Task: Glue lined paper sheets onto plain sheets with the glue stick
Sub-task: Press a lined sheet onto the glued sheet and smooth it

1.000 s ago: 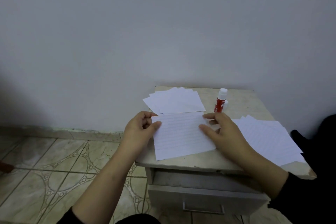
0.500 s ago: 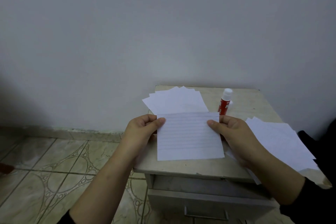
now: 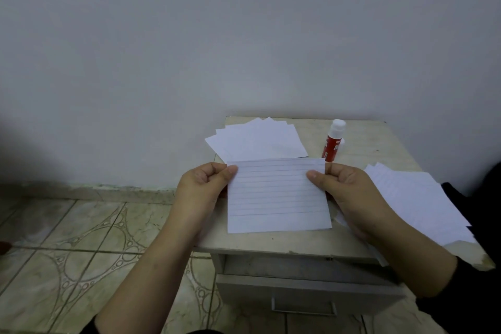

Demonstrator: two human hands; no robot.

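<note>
**A:** What is being shown in the head view?

**B:** A lined sheet (image 3: 278,198) is being held up in front of a small beige table (image 3: 363,141), lines facing the viewer. Its upper left corner is being pinched by the left hand (image 3: 202,187), thumb on the front and fingers curled behind. Its upper right corner is being pinched the same way by the right hand (image 3: 349,192). Whether the lower edge of the sheet is touching the tabletop cannot be told.

**A:** Where are the other task things being kept?

**B:** A fanned pile of plain sheets (image 3: 257,139) is lying at the back left of the table, just behind the held sheet. A red glue stick (image 3: 333,141) with a white cap is standing upright at the back middle, just beyond the right thumb. A second spread of white sheets (image 3: 417,203) is lying on the right side of the table, partly hidden by the right forearm; faint lines are being seen on it, though not clearly.

**A:** And the surroundings?

**B:** A drawer with a metal handle (image 3: 303,309) is being shown under the tabletop. A plain grey wall (image 3: 244,35) is filling the upper half, and a patterned tile floor (image 3: 81,252) is being seen at the lower left.
</note>
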